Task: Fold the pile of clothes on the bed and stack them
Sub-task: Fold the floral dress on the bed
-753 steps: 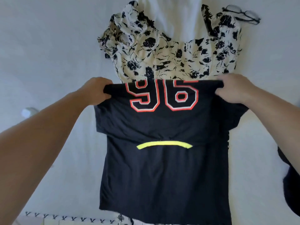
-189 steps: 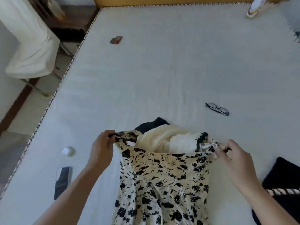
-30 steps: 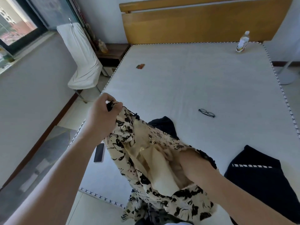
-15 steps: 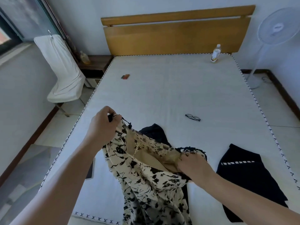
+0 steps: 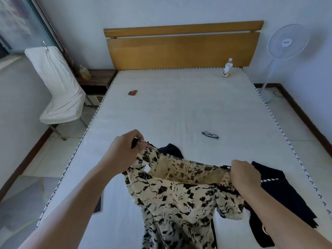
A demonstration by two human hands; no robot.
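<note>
Left hand (image 5: 124, 151) grips the dress (image 5: 179, 200) at one top corner, fingers curled tight round the fabric and a dark strap end. Right hand (image 5: 245, 174) grips the opposite top corner, fingers closed over the edge. Dress is cream with black floral print; held up above the near part of the bed (image 5: 179, 105), top edge stretched between the two hands, opening facing the camera, beige lining visible inside. Left corner is higher than the right. Skirt hangs down past the near frame edge.

A dark garment (image 5: 170, 150) lies on the bed just behind the dress, mostly hidden by it. A black shirt (image 5: 280, 194) with a white dashed stripe lies flat on the bed at near right, partly under the right forearm.

Glasses (image 5: 210, 135) lie on the bed at mid right, well apart from the clothes. Small red-and-dark item (image 5: 132, 92) at far left of the bed. Bottle (image 5: 227, 67) stands at the far right corner, by the headboard (image 5: 179, 49). Phone (image 5: 98, 203) lies on the bed at near left, partly behind the left forearm. Fan (image 5: 287, 42) stands on the floor at far right; covered chair (image 5: 59, 87) at left.
</note>
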